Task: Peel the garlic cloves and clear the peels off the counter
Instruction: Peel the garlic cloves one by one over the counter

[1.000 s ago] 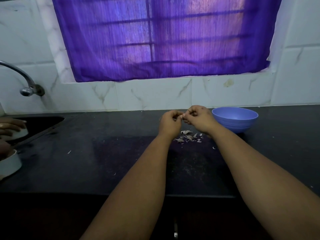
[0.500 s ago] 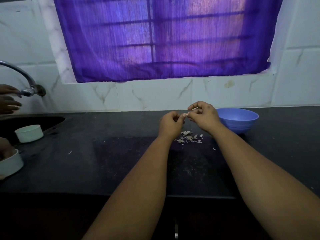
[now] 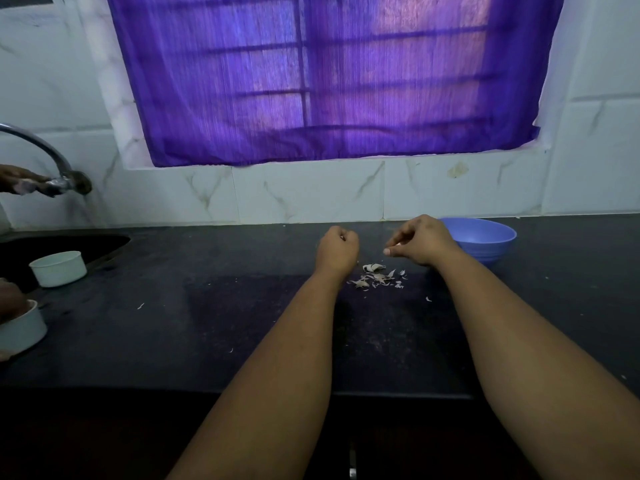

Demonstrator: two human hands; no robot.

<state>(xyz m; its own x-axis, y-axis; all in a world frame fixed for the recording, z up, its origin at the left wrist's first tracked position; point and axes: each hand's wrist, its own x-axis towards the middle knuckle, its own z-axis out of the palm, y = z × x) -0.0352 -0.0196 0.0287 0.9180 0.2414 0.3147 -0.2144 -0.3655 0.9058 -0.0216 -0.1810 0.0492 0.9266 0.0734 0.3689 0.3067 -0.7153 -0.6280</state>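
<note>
- Peeling is under way: a pile of peels (image 3: 377, 278) lies on the desk (image 3: 207, 323) just below and between both hands.
- Left hand (image 3: 337, 249): fingers curled; contents cannot be told.
- Right hand (image 3: 420, 242): fingertips pinch a pale scrap, probably a garlic clove (image 3: 398, 244) or skin.
- Blue bowl (image 3: 485, 240) sits just beyond the right hand.
- Remaining: clearing the peels.

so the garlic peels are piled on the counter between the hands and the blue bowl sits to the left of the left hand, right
Not quite. In the head view the blue bowl sits on the right, just behind the right hand, not beside the left hand. The rest holds: the garlic peels lie on the counter between the hands.
</note>
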